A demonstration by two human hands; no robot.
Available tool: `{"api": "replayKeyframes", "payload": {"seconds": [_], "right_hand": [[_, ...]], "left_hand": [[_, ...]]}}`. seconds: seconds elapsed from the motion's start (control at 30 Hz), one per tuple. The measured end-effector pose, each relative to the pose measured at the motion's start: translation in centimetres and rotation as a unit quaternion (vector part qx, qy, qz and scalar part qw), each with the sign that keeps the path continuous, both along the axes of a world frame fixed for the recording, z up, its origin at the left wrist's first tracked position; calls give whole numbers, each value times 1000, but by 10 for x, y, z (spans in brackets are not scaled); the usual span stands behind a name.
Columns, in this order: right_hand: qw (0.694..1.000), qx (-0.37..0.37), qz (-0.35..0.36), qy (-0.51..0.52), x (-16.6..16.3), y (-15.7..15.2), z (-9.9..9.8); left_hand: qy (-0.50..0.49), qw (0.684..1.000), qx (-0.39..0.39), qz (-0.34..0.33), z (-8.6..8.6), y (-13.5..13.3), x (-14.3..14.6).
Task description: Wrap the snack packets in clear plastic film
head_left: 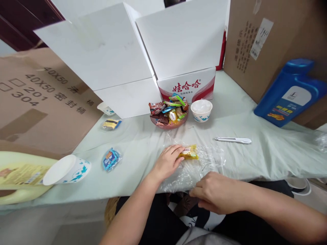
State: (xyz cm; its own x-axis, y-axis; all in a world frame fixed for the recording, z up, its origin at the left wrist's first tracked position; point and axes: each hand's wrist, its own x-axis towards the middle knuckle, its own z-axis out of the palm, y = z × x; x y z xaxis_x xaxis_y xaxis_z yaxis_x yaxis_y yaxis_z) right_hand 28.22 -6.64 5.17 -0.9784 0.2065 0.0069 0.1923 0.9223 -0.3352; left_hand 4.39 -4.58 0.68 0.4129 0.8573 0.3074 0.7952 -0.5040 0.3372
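A small snack packet in yellow wrapping point(190, 152) lies on a sheet of clear plastic film point(178, 180) near the table's front edge. My left hand point(167, 161) rests over the left end of this packet, its fingers and thumb closed about it. Closer to me, my right hand point(218, 192) is curled at the film's near edge, fingers pinched together. The film runs up to those fingertips, which are partly hidden. Behind the packet stands a bowl point(166, 125) heaped with wrapped snacks. To its right is a white paper cup with blue leaves point(201, 112).
A white utility knife point(233, 140) lies to the right. At left are a blue snack packet point(111, 159), a yellow one point(111, 124), a tipped paper cup point(76, 170) and a pale yellow bottle point(22, 170). White boxes point(184, 44), cartons point(46, 98) and a blue bottle point(288, 92) surround the table.
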Motion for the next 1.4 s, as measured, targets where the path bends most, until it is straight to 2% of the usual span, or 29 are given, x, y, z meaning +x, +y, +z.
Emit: {"api": "replayKeyframes", "payload": {"seconds": [0.1, 0.17, 0.23, 0.3, 0.37, 0.43, 0.47, 0.5, 0.53, 0.6, 0.67, 0.77, 0.83, 0.87, 0.93, 1.07, 1.13, 1.17, 1.2, 1.27, 1.33, 1.4], "right_hand": [[995, 46, -65, 64, -1, 7, -2], [984, 86, -154, 41, -2, 18, -10], [966, 99, -238, -7, -3, 29, -21], [950, 86, -298, -30, -3, 39, -30], [940, 63, -335, -25, -2, 46, -36], [931, 32, -362, -22, 0, 51, -38], [928, 13, -372, -26, 0, 54, -38], [924, -6, -381, -31, 1, 57, -38], [921, -24, -388, -36, 1, 59, -38], [916, -50, -394, -45, 1, 63, -37], [917, -62, -391, -49, 1, 67, -36], [923, -65, -378, -43, 2, 69, -37], [926, -59, -372, -36, 3, 70, -39], [927, -56, -370, -35, 4, 70, -40], [929, -46, -365, -31, 5, 69, -42], [934, -28, -356, -27, 5, 64, -43], [935, -20, -354, -19, 5, 61, -43], [935, -18, -353, -14, 6, 60, -42], [936, -18, -351, -5, 7, 59, -40], [938, -29, -344, 22, 13, 58, -34], [943, -60, -322, 59, 22, 59, -24], [951, -98, -280, 85, 34, 62, -13]], "left_hand": [[-58, 998, -11, 12, 0, 1, 2], [-118, 992, -35, 41, -3, 4, 2], [-222, 967, -84, 92, -6, 7, 0], [-365, 905, -164, 143, -6, 12, -8], [-505, 809, -246, 173, -2, 17, -19], [-602, 721, -291, 183, 7, 24, -33], [-632, 693, -294, 185, 14, 28, -40], [-653, 678, -283, 186, 21, 33, -45], [-663, 677, -261, 185, 28, 40, -51], [-650, 711, -191, 187, 43, 58, -58], [-581, 786, -91, 194, 56, 80, -60], [-348, 919, 69, 174, 65, 113, -59], [-171, 969, 105, 141, 64, 129, -56], [-105, 981, 104, 129, 63, 133, -54], [-34, 986, 105, 128, 59, 133, -50], [-47, 961, 209, 172, 58, 100, -35], [-75, 963, 217, 139, 58, 69, -21], [-86, 976, 183, 82, 57, 52, -13], [-90, 989, 117, 10, 54, 33, -5], [-84, 991, -7, -104, 46, -3, 7], [-53, 987, -46, -148, 35, -36, 10], [-3, 989, -51, -139, 23, -60, 4]]}}
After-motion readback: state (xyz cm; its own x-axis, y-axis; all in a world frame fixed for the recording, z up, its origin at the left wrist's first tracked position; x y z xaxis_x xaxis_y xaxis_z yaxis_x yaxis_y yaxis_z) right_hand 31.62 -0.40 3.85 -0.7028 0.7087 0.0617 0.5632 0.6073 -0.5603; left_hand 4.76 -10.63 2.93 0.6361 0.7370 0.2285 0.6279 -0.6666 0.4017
